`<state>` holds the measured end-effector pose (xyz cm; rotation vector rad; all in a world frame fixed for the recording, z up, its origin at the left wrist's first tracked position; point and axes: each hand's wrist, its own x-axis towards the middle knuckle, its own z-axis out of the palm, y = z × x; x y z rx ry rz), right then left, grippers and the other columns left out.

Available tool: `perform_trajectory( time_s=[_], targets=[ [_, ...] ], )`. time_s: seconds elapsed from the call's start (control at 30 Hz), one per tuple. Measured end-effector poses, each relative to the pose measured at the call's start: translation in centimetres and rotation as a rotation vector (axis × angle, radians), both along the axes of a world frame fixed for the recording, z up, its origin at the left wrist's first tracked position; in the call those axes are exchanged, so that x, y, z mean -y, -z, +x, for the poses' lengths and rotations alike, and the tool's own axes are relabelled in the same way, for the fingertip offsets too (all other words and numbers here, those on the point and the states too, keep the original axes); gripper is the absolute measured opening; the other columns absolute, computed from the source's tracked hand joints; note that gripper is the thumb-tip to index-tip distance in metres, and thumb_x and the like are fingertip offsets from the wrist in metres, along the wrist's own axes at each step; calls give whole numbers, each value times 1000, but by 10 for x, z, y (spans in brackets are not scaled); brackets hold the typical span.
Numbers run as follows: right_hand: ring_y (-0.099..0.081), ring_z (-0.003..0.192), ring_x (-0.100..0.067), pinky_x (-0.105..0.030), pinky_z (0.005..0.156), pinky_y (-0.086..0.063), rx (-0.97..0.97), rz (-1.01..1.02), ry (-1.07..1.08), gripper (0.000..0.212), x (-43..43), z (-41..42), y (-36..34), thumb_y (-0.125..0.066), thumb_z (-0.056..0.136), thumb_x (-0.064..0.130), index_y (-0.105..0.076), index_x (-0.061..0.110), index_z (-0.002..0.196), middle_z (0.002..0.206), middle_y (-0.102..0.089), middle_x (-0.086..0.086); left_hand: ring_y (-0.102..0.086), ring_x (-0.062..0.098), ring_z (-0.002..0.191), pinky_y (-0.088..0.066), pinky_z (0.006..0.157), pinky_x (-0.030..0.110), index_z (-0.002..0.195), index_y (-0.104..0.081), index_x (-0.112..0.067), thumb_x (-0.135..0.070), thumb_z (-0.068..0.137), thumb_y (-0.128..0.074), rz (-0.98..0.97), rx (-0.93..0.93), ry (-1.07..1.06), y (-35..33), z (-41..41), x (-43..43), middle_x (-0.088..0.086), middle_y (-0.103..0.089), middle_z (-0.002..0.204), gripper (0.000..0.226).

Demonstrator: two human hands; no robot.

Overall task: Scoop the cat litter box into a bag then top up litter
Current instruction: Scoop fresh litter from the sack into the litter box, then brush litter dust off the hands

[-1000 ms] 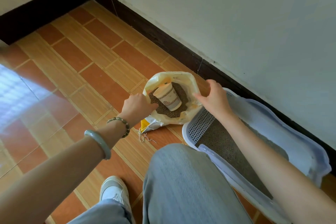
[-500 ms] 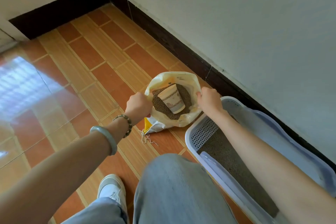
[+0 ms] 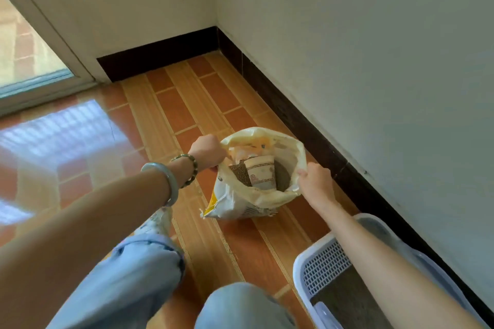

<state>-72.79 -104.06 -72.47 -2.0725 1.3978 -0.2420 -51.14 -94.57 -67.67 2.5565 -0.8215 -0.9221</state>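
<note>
A pale yellow litter bag (image 3: pixel 240 201) stands open on the tiled floor near the wall. Inside it I see dark granular litter (image 3: pixel 282 177) and a paper cup (image 3: pixel 261 172) lying in the litter. My left hand (image 3: pixel 207 152) grips the bag's left rim and my right hand (image 3: pixel 315 184) grips its right rim, holding the mouth apart. The white litter box (image 3: pixel 302 266) sits at the lower right, with a grated step at its near end and grey litter (image 3: pixel 347 299) inside; my right forearm crosses over it.
A dark skirting board (image 3: pixel 302 115) runs along the white wall right behind the bag and box. A glass door (image 3: pixel 24 56) is at the far left. My knees in pale jeans (image 3: pixel 133 275) and a white shoe (image 3: pixel 157 219) fill the foreground.
The view has lifted and pulled back, so the room corner and door now show. Both hands have raised the bag's rim, and the bag stands taller and farther from the litter box.
</note>
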Motion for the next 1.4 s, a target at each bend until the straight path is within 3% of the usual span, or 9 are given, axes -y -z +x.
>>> perform_trajectory(
  time_s=[0.13,0.27,0.6,0.73,0.83,1.07,1.27,1.33,1.4],
  targets=[
    [-56,69,-19,-15,45,-26,57,-86,23,24,33,70,-19,-49,96,18,-64,1,87,73,-56,-3,-57,5,38,-46,36,17,75,-60,-2,-6,94,-45,-59,9,20,-14,84,28,6,-64,66,25],
    [-41,53,-7,-19,45,-23,3,-127,5,37,65,160,-38,-49,95,20,-40,19,59,59,-43,6,-61,7,45,-50,40,16,79,-59,-4,-9,96,-46,-158,-6,-25,-17,176,52,8,-65,70,22],
    [-45,55,-17,-26,46,-31,104,-149,96,40,156,384,-12,-49,95,19,-41,14,57,59,-46,-2,-68,27,79,-59,73,40,88,-65,-6,-9,90,-45,-408,13,-123,20,364,110,13,-68,86,20],
    [-47,60,-21,-28,56,-36,163,-129,113,39,196,458,9,-50,94,15,-40,15,56,58,-44,-1,-58,22,65,-44,50,27,69,-54,-13,-7,86,-47,-416,66,-150,35,427,139,5,-59,70,20],
    [-48,58,-22,-26,50,-34,184,-102,169,39,221,505,24,-50,93,13,-41,12,56,58,-45,-3,-50,14,55,-33,45,23,64,-48,-17,-8,88,-47,-428,78,-188,46,466,159,0,-52,63,26],
    [-58,68,-25,-30,60,-46,199,-103,179,27,248,562,49,-49,95,16,-58,1,74,72,-58,-11,-45,15,54,-30,46,26,61,-46,-17,-19,94,-50,-490,118,-232,77,520,196,1,-48,60,33],
    [-62,74,-26,-33,60,-52,158,21,45,21,256,560,51,-45,95,16,-55,7,78,77,-59,-9,-47,12,49,-29,43,24,80,-55,-6,-27,95,-47,-431,141,-280,86,521,216,1,-50,61,27],
    [-65,87,-25,-40,77,-57,223,183,-6,15,257,549,44,-52,93,16,-61,10,103,101,-64,-12,-48,14,52,-31,44,26,91,-59,-2,-31,95,-47,-376,130,-281,83,521,215,2,-52,63,32],
    [-62,97,-21,-34,86,-54,267,287,1,43,260,536,30,-60,90,17,-50,7,130,123,-57,-11,-53,18,60,-38,48,29,102,-56,-1,-35,96,-46,-342,113,-279,80,515,209,5,-55,71,36]
  ],
)
